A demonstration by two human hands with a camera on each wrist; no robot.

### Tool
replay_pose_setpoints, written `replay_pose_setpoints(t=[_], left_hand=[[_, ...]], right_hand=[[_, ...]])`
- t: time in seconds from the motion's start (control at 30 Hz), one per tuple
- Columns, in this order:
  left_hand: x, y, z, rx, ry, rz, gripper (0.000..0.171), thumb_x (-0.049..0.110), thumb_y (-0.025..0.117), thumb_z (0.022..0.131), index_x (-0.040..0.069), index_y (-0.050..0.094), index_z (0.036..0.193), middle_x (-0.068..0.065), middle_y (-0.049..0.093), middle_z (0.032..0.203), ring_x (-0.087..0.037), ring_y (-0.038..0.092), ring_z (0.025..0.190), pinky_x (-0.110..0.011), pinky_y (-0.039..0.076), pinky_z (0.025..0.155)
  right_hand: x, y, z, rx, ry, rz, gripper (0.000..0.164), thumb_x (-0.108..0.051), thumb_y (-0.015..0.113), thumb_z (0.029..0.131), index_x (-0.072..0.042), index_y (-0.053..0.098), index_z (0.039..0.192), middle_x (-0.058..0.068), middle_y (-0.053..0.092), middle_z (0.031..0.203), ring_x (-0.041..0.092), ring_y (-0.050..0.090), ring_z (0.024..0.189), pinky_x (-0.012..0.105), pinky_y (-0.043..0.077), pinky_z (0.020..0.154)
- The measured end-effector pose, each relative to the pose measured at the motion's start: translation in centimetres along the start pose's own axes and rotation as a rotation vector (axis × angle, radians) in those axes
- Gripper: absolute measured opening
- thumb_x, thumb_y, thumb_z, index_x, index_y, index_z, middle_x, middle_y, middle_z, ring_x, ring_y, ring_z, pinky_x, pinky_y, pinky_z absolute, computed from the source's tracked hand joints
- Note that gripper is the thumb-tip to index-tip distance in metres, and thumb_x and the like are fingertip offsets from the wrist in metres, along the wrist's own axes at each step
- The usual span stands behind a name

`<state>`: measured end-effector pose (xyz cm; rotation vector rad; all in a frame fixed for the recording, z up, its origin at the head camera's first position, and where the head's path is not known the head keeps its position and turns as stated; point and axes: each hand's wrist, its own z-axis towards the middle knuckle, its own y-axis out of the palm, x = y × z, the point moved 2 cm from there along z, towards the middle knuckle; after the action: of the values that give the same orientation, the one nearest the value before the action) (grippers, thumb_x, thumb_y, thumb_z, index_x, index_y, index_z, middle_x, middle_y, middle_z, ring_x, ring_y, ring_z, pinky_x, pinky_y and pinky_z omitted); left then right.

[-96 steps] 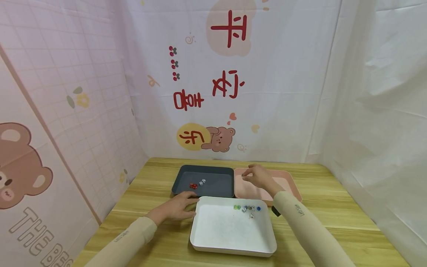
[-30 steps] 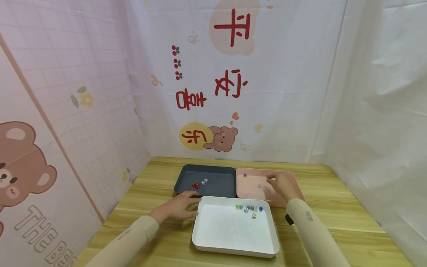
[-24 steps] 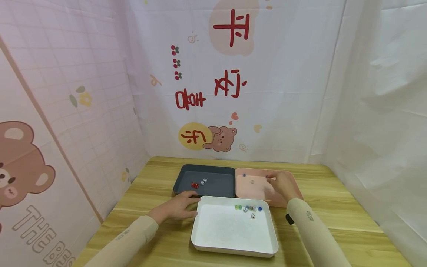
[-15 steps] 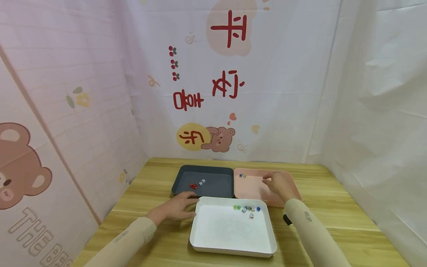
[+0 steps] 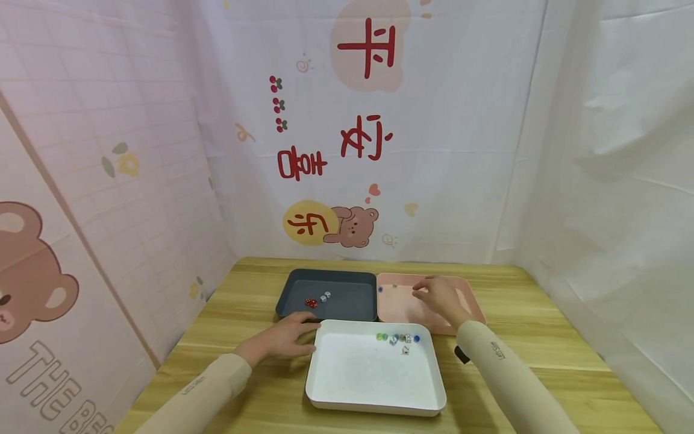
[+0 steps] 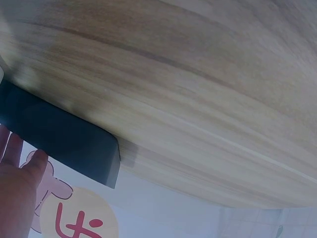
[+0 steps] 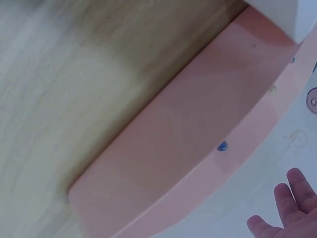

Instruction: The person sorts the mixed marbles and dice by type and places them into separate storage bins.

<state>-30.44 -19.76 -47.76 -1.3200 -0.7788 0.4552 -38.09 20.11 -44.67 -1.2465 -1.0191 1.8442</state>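
My left hand (image 5: 284, 337) lies with relaxed fingers beside the left corner of the white tray (image 5: 368, 407), touching its rim. Over the pink tray (image 5: 401, 311) is my right hand (image 5: 440, 296); the right wrist view shows its fingers apart, with nothing between them. A blue marble (image 5: 381, 289) and a pale yellowish marble (image 5: 394, 286) lie near the pink tray's back left corner. Another blue marble (image 7: 223, 146) shows in that tray in the right wrist view; in the head view the hand seems to hide it. Several marbles (image 5: 382, 337) and white dice (image 5: 405, 350) sit in the white tray.
Left of the pink tray stands a dark grey tray (image 5: 347, 301) holding red dice (image 5: 311, 302) and two pale dice (image 5: 325, 296). All three trays stand close together on the wooden table (image 5: 542, 337). Printed cloth (image 5: 444, 150) hangs behind and at the sides.
My right hand moved rightward over the pink tray, then slightly back left, and let go of a small marble. The pale marble rolled left to the back corner. My left hand stayed put.
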Motion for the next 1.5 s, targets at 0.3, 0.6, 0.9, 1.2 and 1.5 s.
replay_pose_setpoints(t=[0.3, 0.6, 0.9, 1.2, 1.5], left_hand=[[0.0, -0.1, -0.2, 0.012, 0.011, -0.001, 0.058, 0.040, 0.062, 0.096, 0.002, 0.056, 0.139, -0.020, 0.047, 0.141, -0.038, 0.044, 0.130, -0.054, 0.040, 0.104], [-0.2, -0.2, -0.2, 0.002, -0.007, -0.011, 0.059, 0.042, 0.062, 0.095, 0.003, 0.056, 0.140, -0.018, 0.046, 0.142, -0.036, 0.043, 0.131, -0.053, 0.039, 0.105], [-0.3, 0.0, -0.3, 0.014, 0.006, -0.010, 0.058, 0.042, 0.062, 0.096, 0.003, 0.056, 0.140, -0.017, 0.046, 0.142, -0.036, 0.044, 0.130, -0.053, 0.040, 0.104], [-0.3, 0.0, -0.3, 0.018, 0.014, -0.004, 0.057, 0.042, 0.061, 0.096, 0.005, 0.057, 0.140, -0.017, 0.047, 0.142, -0.035, 0.045, 0.130, -0.051, 0.040, 0.105], [-0.2, 0.0, -0.2, 0.016, 0.011, -0.011, 0.058, 0.041, 0.063, 0.095, 0.003, 0.057, 0.139, -0.018, 0.047, 0.142, -0.036, 0.044, 0.131, -0.052, 0.040, 0.105]], right_hand=[[-2.3, 0.4, 0.4, -0.024, -0.070, 0.003, 0.017, -0.023, 0.071, 0.093, -0.011, 0.078, 0.103, 0.021, 0.063, 0.128, 0.042, 0.050, 0.127, 0.057, 0.043, 0.101], [-5.6, 1.0, -0.3, -0.057, -0.218, -0.015, 0.014, -0.021, 0.076, 0.089, -0.012, 0.079, 0.099, 0.019, 0.062, 0.129, 0.039, 0.052, 0.125, 0.059, 0.041, 0.101], [-8.3, 2.7, -1.5, -0.143, -0.279, -0.109, 0.005, -0.024, 0.077, 0.088, -0.020, 0.080, 0.089, 0.012, 0.065, 0.125, 0.033, 0.051, 0.126, 0.058, 0.036, 0.106], [-9.3, 4.6, -3.1, -0.277, -0.318, -0.230, 0.009, -0.027, 0.078, 0.086, -0.022, 0.081, 0.093, 0.013, 0.061, 0.129, 0.037, 0.048, 0.127, 0.069, 0.027, 0.106], [-9.1, 5.9, -3.4, -0.301, -0.323, -0.351, 0.014, -0.032, 0.077, 0.086, -0.024, 0.080, 0.097, 0.011, 0.060, 0.132, 0.034, 0.047, 0.128, 0.067, 0.027, 0.107]])
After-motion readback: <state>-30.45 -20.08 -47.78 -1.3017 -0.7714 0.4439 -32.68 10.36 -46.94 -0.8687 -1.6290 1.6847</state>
